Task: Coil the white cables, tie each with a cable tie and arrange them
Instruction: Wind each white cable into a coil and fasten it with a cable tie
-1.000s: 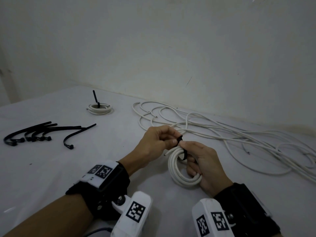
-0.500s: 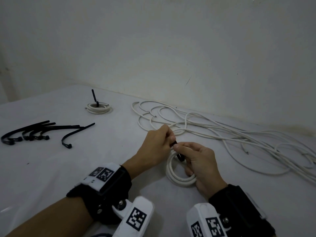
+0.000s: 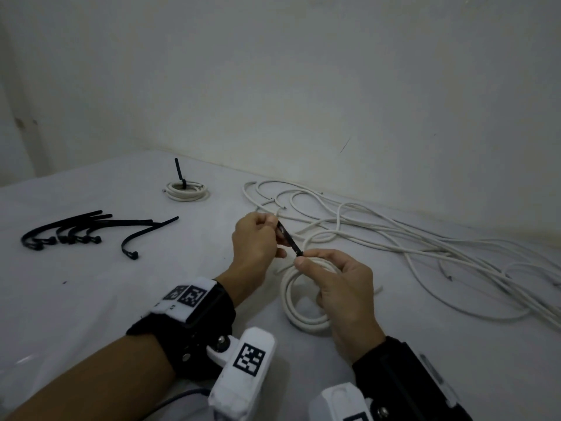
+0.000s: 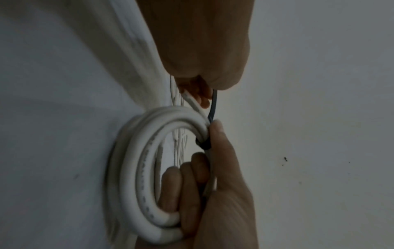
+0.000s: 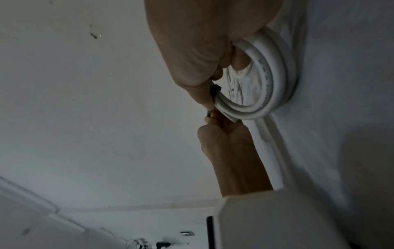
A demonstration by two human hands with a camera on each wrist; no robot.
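Partly hidden under the right hand [image 3: 343,296], the coiled white cable [image 3: 291,302] stands on the white table [image 3: 91,299] near the front edge, and only its left arc shows in the head view. The fingers [image 4: 181,183] of this hand are curled through the middle of the coil, and thumb and forefinger press at the place where the black cable tie [image 3: 288,238] wraps the strands. The band around the strands [image 4: 203,144] is small and dark; I cannot tell how tight it sits. The left hand [image 3: 255,247] pinches the free tail of the tie and holds it slanting up and to the left, so the strip looks stretched between both hands. The tip of the tail is covered by the left fingers. In the right wrist view the tie head [image 5: 214,89] is only a dark spot beside the thumb, and the picture is blurred there.

Behind the hands lie the loose white cables [image 3: 379,235] in a tangle that runs to the right and is cut off by the picture border. At the far left-centre rests one tied coil [image 3: 186,189], with its tie tail upright. The spare cable ties [image 3: 76,232] lie in a bunch at the left, well apart from the hands. Between them and the left forearm the table surface is bare, and also in front of the tangle at the right.
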